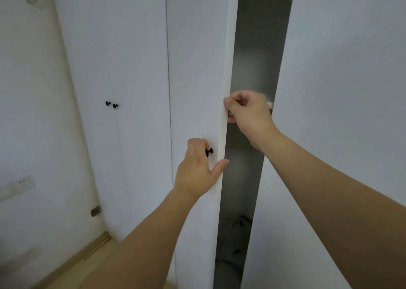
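Here, far left: pale wall (26, 91) with a white strip fitting (15, 188) low on it, light wooden floor (87, 264) below. Next along, closed wardrobe fronts carrying a pair of small black knobs (111, 104) set side by side.

Centre: the wardrobe door (197, 69). A tall, plain white panel, matt, no moulding, thick square edge facing me. It stands ajar, its free edge swung out from the carcass. One black knob (209, 151), small and round on a short stem, sits close to that edge around mid-height.

Left hand (197, 168): fingers curled in at the knob and holding it, thumb stretched out, tip resting against the door's edge just below.

Right hand (248, 113): higher up, clamped on the same edge, thumb on the front face, fingers hooked round behind.

Right of the edge: a dark gap (252, 47) running the full height; dim shapes low inside, too blurred to name. Far right: the neighbouring door (340, 91), white, plain, also angled open.
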### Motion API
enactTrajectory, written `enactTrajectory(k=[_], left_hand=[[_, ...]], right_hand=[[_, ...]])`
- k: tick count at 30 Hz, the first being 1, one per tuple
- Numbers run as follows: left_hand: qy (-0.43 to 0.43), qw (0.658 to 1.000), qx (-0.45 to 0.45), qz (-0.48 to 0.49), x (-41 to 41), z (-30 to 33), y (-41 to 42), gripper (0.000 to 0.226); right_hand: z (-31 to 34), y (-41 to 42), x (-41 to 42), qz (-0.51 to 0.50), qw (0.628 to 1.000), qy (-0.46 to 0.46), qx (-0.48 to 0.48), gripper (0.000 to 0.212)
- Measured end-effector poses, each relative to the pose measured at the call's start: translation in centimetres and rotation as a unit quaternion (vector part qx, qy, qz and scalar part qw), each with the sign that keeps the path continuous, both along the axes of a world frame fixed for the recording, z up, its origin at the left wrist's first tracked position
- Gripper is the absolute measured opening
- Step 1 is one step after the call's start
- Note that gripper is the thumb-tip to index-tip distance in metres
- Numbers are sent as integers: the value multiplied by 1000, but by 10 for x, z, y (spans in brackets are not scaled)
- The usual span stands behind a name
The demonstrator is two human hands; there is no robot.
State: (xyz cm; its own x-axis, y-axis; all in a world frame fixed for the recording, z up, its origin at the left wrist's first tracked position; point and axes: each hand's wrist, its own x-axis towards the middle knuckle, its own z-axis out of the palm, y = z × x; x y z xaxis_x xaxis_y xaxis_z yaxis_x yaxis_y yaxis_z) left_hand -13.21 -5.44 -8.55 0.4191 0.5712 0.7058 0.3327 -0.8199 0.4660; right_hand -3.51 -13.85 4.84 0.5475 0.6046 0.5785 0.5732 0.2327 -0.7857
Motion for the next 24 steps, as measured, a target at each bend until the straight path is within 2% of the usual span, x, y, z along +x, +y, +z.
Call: enactTrajectory(k=[5, 9, 12, 14, 17, 20, 24], left_hand=[[-62, 992, 93, 62, -56, -12, 7, 44], [-73, 984, 134, 90, -100, -21, 13, 40], [-70, 988, 100, 93, -129, -20, 23, 31], [-93, 987, 67, 116, -148, -20, 33, 30], [-118, 981, 7, 153, -177, -17, 55, 22], [-89, 978, -17, 186, -203, -11, 82, 8], [-95, 973, -41, 208, -227, -5, 119, 9]], right_hand=[[-3, 19, -41, 61, 997, -43, 21, 12], [-7, 47, -75, 133, 987, -75, 44, 32], [-12, 77, -101, 201, 974, -103, 9, 63], [-12, 102, -123, 223, 966, -126, -27, 72], [-8, 139, -151, 217, 959, -178, -37, 71], [-6, 172, -169, 199, 958, -204, -37, 67], [-14, 211, -184, 171, 949, -255, -68, 68]])
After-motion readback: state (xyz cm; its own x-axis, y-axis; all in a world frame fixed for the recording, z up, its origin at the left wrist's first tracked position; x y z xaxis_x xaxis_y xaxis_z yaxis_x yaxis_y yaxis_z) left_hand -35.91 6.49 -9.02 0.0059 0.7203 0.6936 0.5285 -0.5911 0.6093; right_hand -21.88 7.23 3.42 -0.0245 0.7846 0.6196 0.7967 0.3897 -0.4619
